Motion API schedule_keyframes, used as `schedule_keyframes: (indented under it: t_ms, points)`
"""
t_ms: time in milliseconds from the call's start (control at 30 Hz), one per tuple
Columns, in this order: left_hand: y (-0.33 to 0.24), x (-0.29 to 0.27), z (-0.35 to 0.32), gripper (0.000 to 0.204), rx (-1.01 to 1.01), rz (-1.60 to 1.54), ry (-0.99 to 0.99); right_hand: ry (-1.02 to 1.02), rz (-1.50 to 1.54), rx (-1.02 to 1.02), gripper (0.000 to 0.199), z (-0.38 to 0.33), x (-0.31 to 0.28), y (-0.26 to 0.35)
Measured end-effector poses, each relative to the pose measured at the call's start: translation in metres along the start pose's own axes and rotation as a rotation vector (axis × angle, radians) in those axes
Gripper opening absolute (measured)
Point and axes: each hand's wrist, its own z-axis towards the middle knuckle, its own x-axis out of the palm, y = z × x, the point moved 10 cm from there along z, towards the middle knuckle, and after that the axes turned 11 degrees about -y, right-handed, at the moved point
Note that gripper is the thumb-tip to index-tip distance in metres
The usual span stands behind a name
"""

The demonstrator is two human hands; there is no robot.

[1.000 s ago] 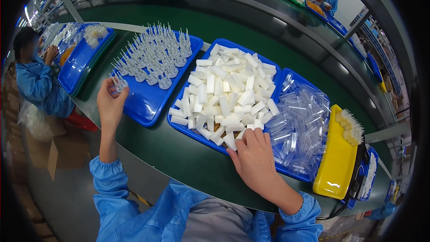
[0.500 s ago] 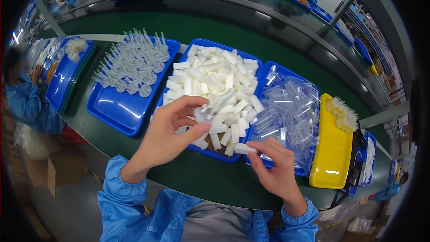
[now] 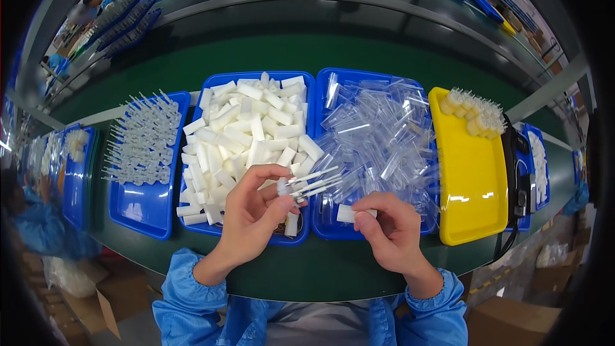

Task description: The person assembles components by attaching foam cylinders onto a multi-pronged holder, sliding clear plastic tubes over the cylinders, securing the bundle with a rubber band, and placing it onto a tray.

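Observation:
My left hand [image 3: 250, 218] is closed around the round base of a translucent plastic part with several thin prongs [image 3: 315, 183]. The prongs point right, over the border between two trays. A small white foam block [image 3: 346, 213] is pinched between thumb and fingers of my right hand [image 3: 394, 230], its free end toward the left. A gap separates the block from the prongs. Behind my left hand lies a heap of similar white foam blocks [image 3: 256, 122] in a blue tray [image 3: 197, 219]. Clear plastic sleeves [image 3: 378, 128] fill the blue tray behind my right hand.
At left, a blue tray [image 3: 141, 208] holds many pronged parts [image 3: 144, 138] standing upright. A yellow tray [image 3: 472, 186] at right carries pronged parts with foam on them [image 3: 473, 112]. Black cables [image 3: 511, 230] run beside it. Another person [image 3: 45, 218] sits at far left.
My view has turned, so the trays appear shifted. The pronged part, blurred earlier and pointing up to the right, now points more nearly sideways. Both hands keep their holds.

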Motion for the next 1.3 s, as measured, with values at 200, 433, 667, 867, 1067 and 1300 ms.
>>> schedule_keyframes:
  t_ms: [200, 433, 667, 867, 1067, 1300]
  points:
    - [0.006, -0.006, -0.002, 0.031, 0.079, 0.043, 0.036, 0.108, 0.238, 0.155, 0.022, -0.003, 0.004, -0.015]
    - [0.007, -0.002, -0.005, 0.039, -0.010, 0.000, 0.018, 0.082, 0.162, 0.263, 0.019, -0.004, 0.011, -0.020]
    - [0.014, -0.002, -0.007, 0.038, -0.031, 0.000, 0.009, 0.007, -0.045, -0.035, 0.013, -0.001, -0.001, -0.011]
    - [0.015, -0.002, -0.006, 0.035, -0.033, -0.003, 0.031, -0.014, 0.187, 0.287, 0.015, -0.003, 0.003, -0.031]
    - [0.017, 0.000, -0.008, 0.041, -0.103, 0.028, 0.016, 0.016, 0.148, 0.235, 0.019, 0.000, 0.003, -0.026]
    - [0.018, 0.001, -0.012, 0.045, -0.134, 0.015, 0.031, -0.034, 0.203, 0.217, 0.019, 0.001, -0.004, -0.026]
